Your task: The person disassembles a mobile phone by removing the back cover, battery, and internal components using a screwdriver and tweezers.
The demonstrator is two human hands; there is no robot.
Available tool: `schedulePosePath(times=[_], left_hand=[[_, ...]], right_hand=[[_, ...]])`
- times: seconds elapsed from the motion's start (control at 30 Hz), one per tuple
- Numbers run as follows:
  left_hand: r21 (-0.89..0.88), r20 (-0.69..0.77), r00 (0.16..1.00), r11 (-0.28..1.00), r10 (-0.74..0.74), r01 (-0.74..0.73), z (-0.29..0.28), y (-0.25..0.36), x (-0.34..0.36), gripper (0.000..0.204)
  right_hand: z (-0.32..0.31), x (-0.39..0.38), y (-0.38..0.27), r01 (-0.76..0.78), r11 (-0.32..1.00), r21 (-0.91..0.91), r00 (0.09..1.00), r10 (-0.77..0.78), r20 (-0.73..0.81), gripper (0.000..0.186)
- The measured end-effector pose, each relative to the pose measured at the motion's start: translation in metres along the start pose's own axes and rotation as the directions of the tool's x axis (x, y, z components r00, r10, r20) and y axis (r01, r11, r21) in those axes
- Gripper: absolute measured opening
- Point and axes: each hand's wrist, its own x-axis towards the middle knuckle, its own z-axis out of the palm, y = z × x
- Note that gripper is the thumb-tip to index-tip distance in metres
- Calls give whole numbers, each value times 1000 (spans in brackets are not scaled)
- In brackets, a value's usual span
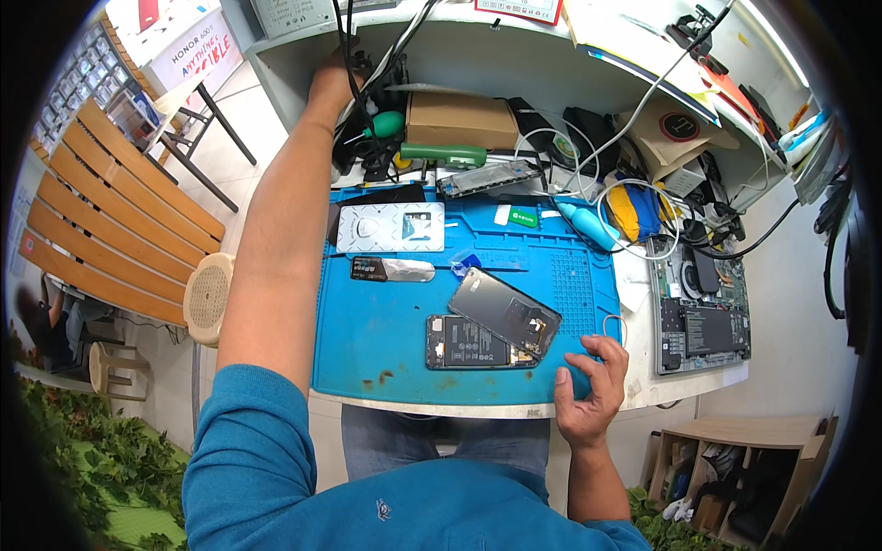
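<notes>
My left hand [333, 78] reaches up into the shelf among black and grey cables and dark items; its fingers are mostly hidden. My right hand [593, 390], empty, rests at the front right of a blue silicone mat [377, 331], fingers apart and loosely bent. Left of it lies an opened phone body [464, 344] with its battery exposed. A detached phone screen [491, 303] overlaps it at an angle. Further back lie a silver patterned case [367, 227], a small wrapped strip [392, 269] and a blue crumpled piece [464, 264].
The shelf holds a cardboard box [459, 115], a green tool [441, 154] and cables. An opened laptop [707, 335] lies right of the mat. A stool [207, 298] and slatted wooden furniture [119, 211] stand left, where another person [50, 326] sits. A cubby cabinet [744, 477] stands lower right.
</notes>
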Motion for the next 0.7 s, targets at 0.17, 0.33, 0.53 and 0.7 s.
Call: schedulePosePath(times=[0.17,0.33,0.53,0.7], left_hand=[[181,78,997,983,30,-43,-39,9,-6,61],[102,-182,974,982,-136,156,-76,68,-35,37],[-305,-398,915,930,69,-203,-118,71,-110,11],[-419,210,960,904,188,-85,-123,124,-176,8]], right_hand=[[2,2,-3,15,1000,23,1000,-15,9,24],[1,1,0,21,1000,18,1000,-20,-23,24],[2,1,-1,27,999,39,999,-26,-26,23],[2,2,-5,26,999,45,1000,-27,16,18]])
